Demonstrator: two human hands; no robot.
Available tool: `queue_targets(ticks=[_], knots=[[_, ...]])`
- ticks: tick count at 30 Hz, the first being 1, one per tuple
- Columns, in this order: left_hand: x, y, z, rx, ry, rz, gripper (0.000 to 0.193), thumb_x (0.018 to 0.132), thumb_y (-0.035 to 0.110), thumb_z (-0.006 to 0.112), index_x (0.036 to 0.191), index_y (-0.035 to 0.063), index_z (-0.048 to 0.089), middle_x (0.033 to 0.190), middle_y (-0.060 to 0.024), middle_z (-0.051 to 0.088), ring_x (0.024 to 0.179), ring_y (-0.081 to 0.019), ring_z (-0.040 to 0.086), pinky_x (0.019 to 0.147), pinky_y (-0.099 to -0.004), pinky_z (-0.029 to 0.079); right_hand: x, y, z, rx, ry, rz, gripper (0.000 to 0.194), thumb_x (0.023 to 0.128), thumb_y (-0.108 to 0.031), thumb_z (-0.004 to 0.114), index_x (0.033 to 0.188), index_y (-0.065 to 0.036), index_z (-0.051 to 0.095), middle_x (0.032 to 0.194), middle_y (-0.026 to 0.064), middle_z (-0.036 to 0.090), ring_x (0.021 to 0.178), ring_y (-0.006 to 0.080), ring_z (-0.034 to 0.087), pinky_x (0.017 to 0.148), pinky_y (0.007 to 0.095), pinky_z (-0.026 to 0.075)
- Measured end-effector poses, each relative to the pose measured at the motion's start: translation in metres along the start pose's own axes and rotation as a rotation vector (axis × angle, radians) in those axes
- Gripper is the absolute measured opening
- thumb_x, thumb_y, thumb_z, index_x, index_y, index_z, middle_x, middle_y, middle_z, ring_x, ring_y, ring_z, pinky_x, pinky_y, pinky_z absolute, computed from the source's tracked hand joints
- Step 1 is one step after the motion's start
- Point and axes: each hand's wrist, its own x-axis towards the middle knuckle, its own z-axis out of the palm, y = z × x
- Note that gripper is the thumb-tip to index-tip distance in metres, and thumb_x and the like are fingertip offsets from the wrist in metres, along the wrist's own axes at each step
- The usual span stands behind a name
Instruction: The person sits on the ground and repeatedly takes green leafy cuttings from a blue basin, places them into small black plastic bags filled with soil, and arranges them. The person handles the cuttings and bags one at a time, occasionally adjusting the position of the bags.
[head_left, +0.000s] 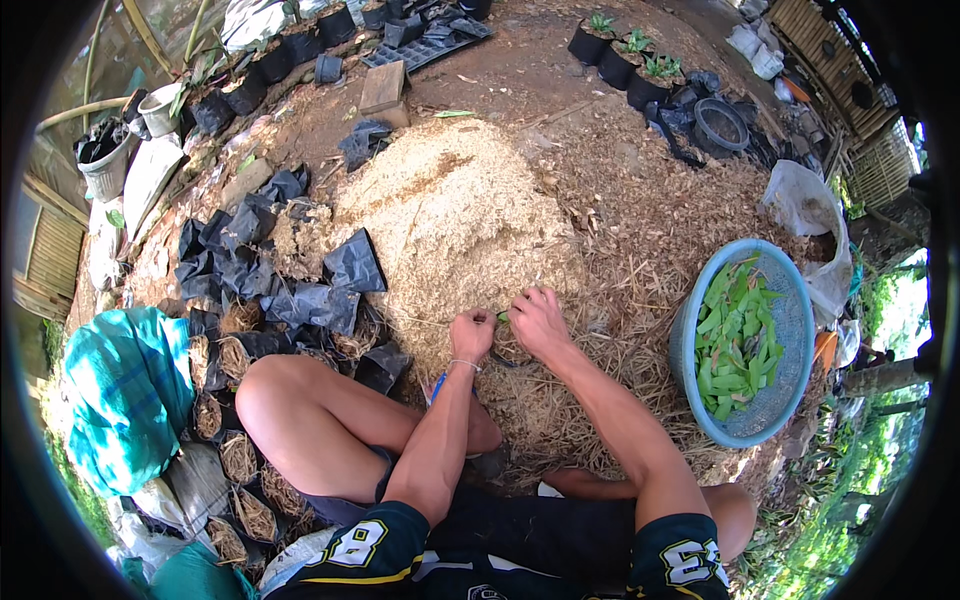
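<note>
A small green leaf (503, 316) shows between my two hands, over the wood shavings. My left hand (472, 335) has its fingertips pinched together at the leaf's left end. At its other end is my right hand (538, 324), palm down with bent fingers; whether they grip the leaf is hidden. Just below the hands, partly covered by them, the dark rim of a black planting bag (513, 363) is visible. In front of both hands rises a pale heap of wood shavings (457, 202).
A blue plastic basket (679, 352) of cut green leaves (739, 345) stands at my right. Black plastic bags (311, 304) lie to the left, several filled with straw-like material (238, 456). A teal sack (127, 397) sits beyond my left knee. Potted seedlings (663, 67) stand farther off.
</note>
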Motion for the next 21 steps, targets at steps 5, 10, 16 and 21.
queue_targets(ticks=[5,10,16,21], knots=[[0.0,-0.001,0.002,0.0,0.002,0.034,0.023,0.085,0.024,0.074,0.095,0.004,0.081,0.087,-0.0184,0.078,0.082,-0.0309,0.077,0.08,-0.0394,0.059,0.008,0.001,0.002,0.009,-0.132,0.029,0.016,0.082,-0.012,0.068,0.089,-0.008,0.081,0.107,0.0058,0.071,0.116,0.0264,0.058,0.114,0.0502,0.035],[0.004,-0.007,0.004,0.018,-0.018,0.011,0.023,0.087,0.023,0.075,0.097,0.0037,0.081,0.09,-0.0187,0.078,0.084,-0.0312,0.077,0.082,-0.0393,0.059,0.017,0.0,0.004,0.004,-0.237,0.102,0.018,0.083,-0.012,0.067,0.093,-0.01,0.082,0.111,0.0057,0.071,0.117,0.0267,0.058,0.115,0.0487,0.035],[0.006,-0.013,0.006,-0.011,-0.021,0.01,0.023,0.087,0.023,0.074,0.096,0.0031,0.081,0.09,-0.0195,0.078,0.084,-0.0313,0.077,0.083,-0.0398,0.059,0.023,0.009,-0.006,0.08,-0.274,0.085,0.02,0.087,-0.012,0.065,0.096,-0.011,0.082,0.113,0.0056,0.07,0.119,0.0255,0.058,0.111,0.0479,0.037],[0.005,-0.01,0.004,0.005,-0.007,0.032,0.023,0.087,0.023,0.074,0.095,0.0024,0.081,0.09,-0.0199,0.078,0.084,-0.0308,0.077,0.083,-0.0399,0.059,0.022,0.002,-0.003,0.01,-0.257,0.068,0.019,0.087,-0.011,0.064,0.094,-0.011,0.082,0.113,0.005,0.07,0.118,0.0246,0.058,0.107,0.047,0.038]])
